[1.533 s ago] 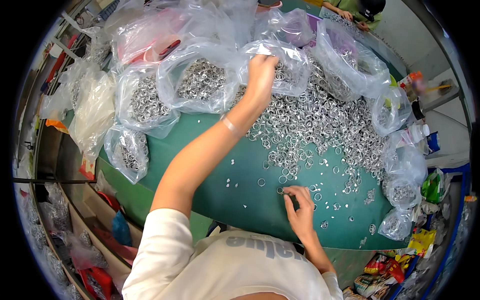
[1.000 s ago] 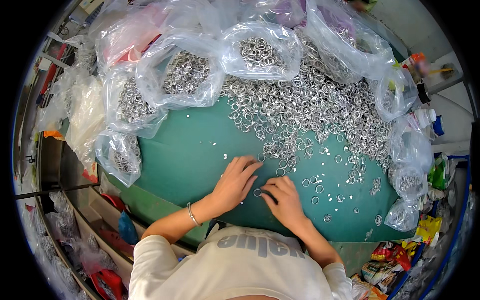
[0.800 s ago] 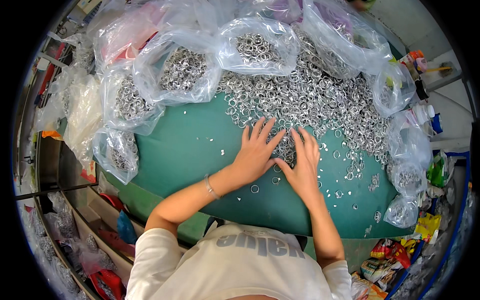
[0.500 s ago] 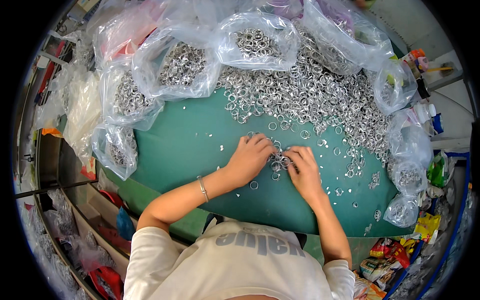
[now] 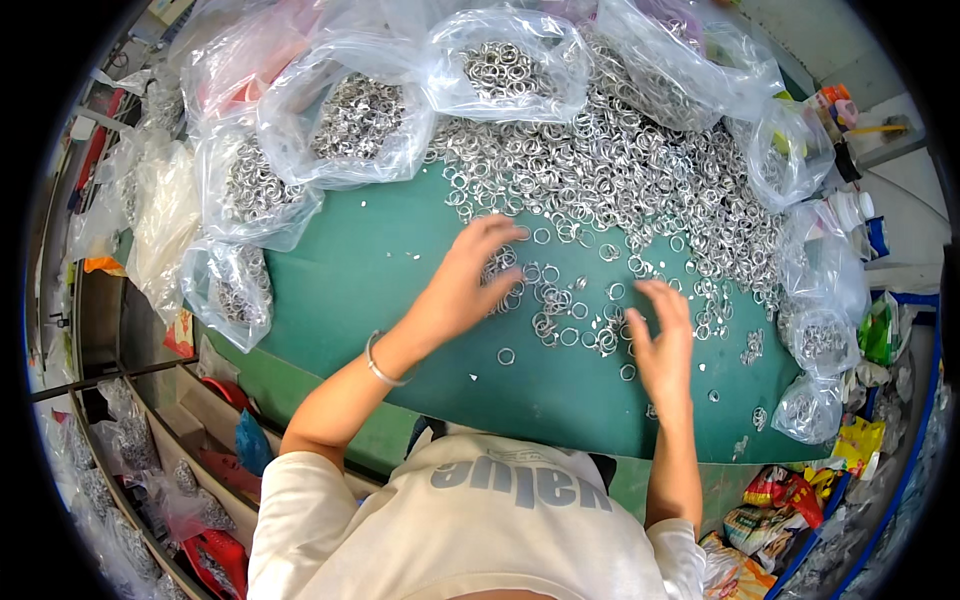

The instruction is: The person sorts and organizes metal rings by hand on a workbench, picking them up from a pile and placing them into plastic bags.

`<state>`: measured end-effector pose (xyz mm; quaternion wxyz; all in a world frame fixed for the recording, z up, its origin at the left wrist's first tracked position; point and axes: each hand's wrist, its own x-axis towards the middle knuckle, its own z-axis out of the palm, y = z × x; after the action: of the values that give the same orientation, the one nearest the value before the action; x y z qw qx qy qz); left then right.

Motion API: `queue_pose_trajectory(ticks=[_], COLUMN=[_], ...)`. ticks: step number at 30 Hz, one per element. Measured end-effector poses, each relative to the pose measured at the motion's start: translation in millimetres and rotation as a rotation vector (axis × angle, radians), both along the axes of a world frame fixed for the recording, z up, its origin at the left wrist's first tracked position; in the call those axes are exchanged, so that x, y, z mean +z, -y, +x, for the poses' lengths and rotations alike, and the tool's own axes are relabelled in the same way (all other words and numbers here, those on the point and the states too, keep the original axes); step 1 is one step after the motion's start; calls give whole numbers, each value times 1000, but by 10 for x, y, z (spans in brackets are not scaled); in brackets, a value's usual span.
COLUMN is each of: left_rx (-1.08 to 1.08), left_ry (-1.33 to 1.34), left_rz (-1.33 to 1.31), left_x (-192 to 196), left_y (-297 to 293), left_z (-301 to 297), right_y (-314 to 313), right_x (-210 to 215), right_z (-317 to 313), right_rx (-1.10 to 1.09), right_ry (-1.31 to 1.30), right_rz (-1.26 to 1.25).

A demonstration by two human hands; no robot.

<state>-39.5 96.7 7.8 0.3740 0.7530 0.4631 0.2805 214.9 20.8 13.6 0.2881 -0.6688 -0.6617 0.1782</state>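
In the head view, a scatter of loose metal rings [image 5: 547, 329] lies on the bench [image 5: 350, 290] between the person's two hands. From the fingers of the left hand [image 5: 452, 290] it spreads toward 4 o'clock; from those of the right hand [image 5: 668, 350] it lies toward 9 o'clock. The left hand is the nearer, with some rings right in the gap beside its thumb. Its thumb and fingers are well parted; motion blur hides whether they touch a ring, and none is plainly gripped. The right thumb and fingers also stand apart, with nothing visibly held. Being round, the rings have no long axis, though the scatter itself runs roughly from 10 to 4 o'clock.

The rings are slim, silvery and hard-edged, some overlapping. One single ring [image 5: 506, 348] lies flat at 6 o'clock from the left thumb. At 1 o'clock from the left hand, a dense, glinting heap of rings [image 5: 620, 170] covers the smooth green bench top. A crinkled, clear plastic bag [image 5: 447, 75] gapes at 12 o'clock, rings inside. A thin, shiny bangle [image 5: 371, 360] circles the left wrist.
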Motion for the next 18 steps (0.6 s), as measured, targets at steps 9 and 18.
queue_pose_trajectory(ticks=[9, 18], left_rx=[-170, 221], left_ry=[-226, 784], left_rz=[117, -755], left_x=[-178, -185], left_y=[188, -152], left_z=[-76, -173], right_y=[19, -47], right_x=[-262, -5], right_z=[-353, -592], right_rx=[335, 361], right_ry=[153, 50], right_rz=[43, 121])
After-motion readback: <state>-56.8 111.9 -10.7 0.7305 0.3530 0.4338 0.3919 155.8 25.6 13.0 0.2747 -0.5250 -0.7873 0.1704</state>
